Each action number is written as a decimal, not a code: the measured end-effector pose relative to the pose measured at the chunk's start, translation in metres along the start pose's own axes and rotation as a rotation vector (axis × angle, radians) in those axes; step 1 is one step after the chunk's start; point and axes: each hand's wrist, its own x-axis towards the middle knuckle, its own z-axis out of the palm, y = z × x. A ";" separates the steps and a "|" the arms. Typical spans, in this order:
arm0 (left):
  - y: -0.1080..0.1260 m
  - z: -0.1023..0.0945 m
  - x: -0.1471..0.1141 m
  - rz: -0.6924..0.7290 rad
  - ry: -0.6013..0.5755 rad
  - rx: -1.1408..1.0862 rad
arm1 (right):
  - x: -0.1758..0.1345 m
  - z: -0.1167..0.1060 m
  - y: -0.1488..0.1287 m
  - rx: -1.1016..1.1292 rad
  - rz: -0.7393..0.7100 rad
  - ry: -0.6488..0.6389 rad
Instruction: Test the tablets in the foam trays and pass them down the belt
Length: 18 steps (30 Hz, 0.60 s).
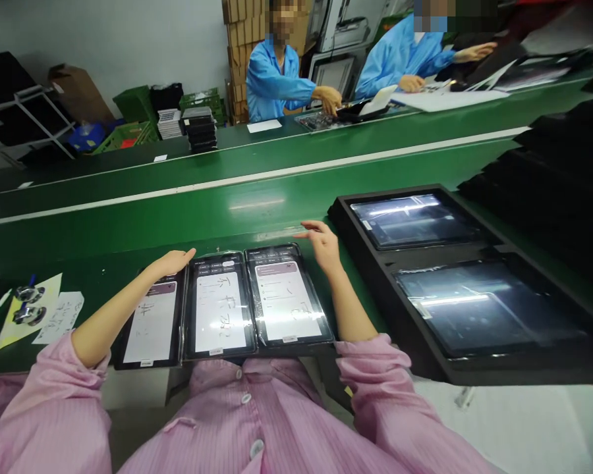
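Note:
Three tablets in clear film lie side by side before me with lit screens: the left tablet point(151, 322), the middle tablet point(220, 309) and the right tablet point(289, 299). Dark handwritten strokes show on their white pages. My left hand point(174, 262) is at the top of the left tablet, beside the middle one; its fingers are mostly hidden, so its grip cannot be made out. Just beyond the right tablet's upper right corner, my right hand point(322, 245) is open, fingers apart. A clear, shiny strip point(277, 234) runs close to its fingertips; contact is unclear.
At right, a black foam tray point(375, 263) holds two dark-screened tablets. Paper notes point(62, 319) and small metal parts point(29, 315) lie at left. Across the green belt point(257, 204), two people in blue work. Stacked devices point(201, 131) stand on the far side.

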 end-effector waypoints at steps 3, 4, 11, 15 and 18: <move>0.000 -0.010 -0.004 -0.004 -0.007 0.004 | -0.001 0.003 0.012 0.175 0.201 0.134; 0.001 -0.012 -0.004 -0.006 -0.011 0.012 | -0.001 0.005 0.016 0.199 0.261 0.124; 0.044 0.000 0.014 0.021 -0.041 0.115 | 0.001 0.027 0.041 0.307 0.457 -0.066; 0.103 0.012 0.025 0.168 -0.087 0.082 | -0.001 0.034 0.041 0.418 0.518 -0.077; 0.137 0.017 0.027 0.211 -0.159 0.069 | -0.002 0.039 0.040 0.448 0.563 -0.092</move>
